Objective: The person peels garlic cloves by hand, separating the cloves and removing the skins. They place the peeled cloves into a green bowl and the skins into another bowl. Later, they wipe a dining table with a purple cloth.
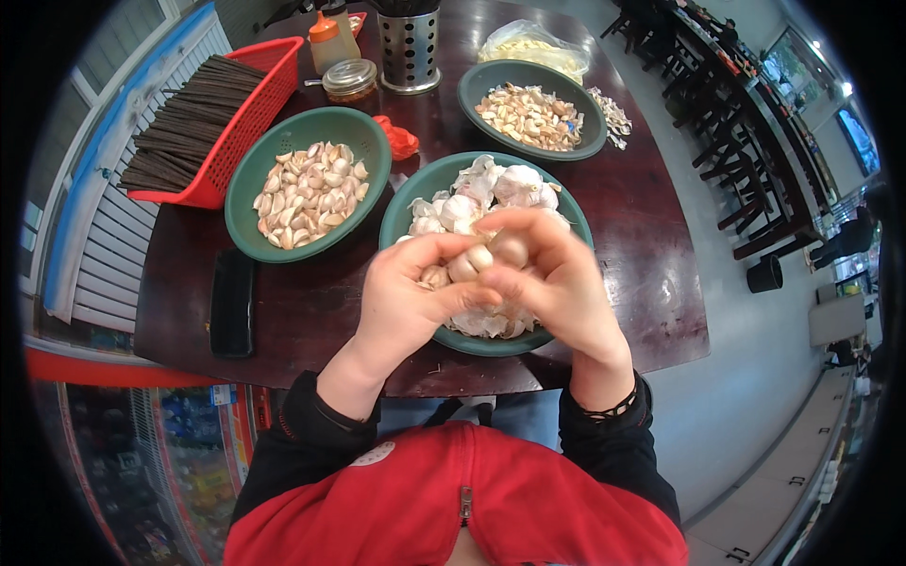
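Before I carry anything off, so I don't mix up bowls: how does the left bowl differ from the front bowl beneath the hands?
The left bowl holds separated cloves; the front bowl holds bulbs and papery skins. The left hand and right hand hold garlic over the front bowl, while neither is over the left bowl. Both bowls are round and green.

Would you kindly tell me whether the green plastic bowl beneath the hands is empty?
Not empty: white garlic bulbs and papery skins lie in the bowl, though the left hand and right hand hide its middle.
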### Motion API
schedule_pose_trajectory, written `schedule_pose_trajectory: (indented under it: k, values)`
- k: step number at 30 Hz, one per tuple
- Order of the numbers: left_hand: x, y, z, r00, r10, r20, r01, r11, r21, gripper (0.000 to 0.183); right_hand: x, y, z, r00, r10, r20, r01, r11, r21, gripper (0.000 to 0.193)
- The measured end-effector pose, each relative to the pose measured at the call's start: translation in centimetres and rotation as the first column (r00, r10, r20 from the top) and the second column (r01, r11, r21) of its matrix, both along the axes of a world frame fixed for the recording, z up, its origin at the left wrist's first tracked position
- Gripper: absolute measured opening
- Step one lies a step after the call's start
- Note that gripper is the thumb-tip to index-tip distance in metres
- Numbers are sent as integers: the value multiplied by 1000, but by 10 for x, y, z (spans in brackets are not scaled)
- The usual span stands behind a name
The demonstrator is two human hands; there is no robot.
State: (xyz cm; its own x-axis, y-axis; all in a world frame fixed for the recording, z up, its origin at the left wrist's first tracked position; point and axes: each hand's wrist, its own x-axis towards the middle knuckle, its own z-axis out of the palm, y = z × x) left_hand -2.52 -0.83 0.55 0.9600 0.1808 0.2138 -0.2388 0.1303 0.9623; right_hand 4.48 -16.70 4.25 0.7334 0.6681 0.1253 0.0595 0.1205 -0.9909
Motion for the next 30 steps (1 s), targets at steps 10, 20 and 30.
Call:
schedule_pose_trajectory:
  k: [10, 20, 30]
  values:
    - [1, 2, 9, 994, -55, -96, 60, 997, 47, 34, 8, -2, -1, 989, -44, 138, 67, 983, -172, 15]
    - [12, 4, -7, 948, -285, -142, 139, 771, -622, 44, 24, 4, -4, 965, -111, -236, 122, 992, 32, 14]
    - [5, -13, 7, 985, -120, -120, 67, 926, -371, 48, 11, -1, -6, 884, -5, 468, 127, 965, -231, 15]
